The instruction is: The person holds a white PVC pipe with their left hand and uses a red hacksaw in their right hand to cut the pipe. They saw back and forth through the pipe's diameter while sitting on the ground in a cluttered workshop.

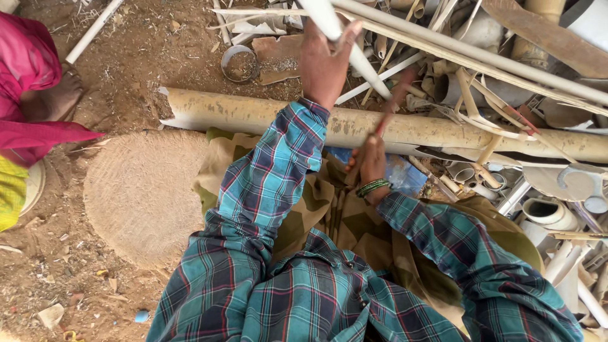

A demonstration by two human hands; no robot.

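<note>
Work in hand: stripping or cutting a thin white pipe (354, 54) held slanting over a thick, dirt-stained pipe (304, 117) that lies across the ground in front of the person's knees.
Done so far: judging by the heap of split strips and short cut pipe pieces (506, 82) on the right, a good deal of material looks already worked; a cut ring of pipe (239, 63) lies on the soil beyond the thick pipe.
Left to do: the thin white pipe appears whole where it shows, so its cutting seems not yet finished; how far along it is cannot be told.
Left hand (324, 60): raised, fingers wrapped firmly around the thin white pipe near its upper end.
Right hand (370, 166): clenched on a reddish-handled tool (394, 101), blurred, its end just above the thick pipe; green bangles at the wrist.
Where the pipe is: crossing from the top centre down to the right, above the thick pipe, near the tool.
Nearby: a round woven mat (142, 196) on the dirt floor; another person in pink cloth (28, 82) at the left edge.
</note>
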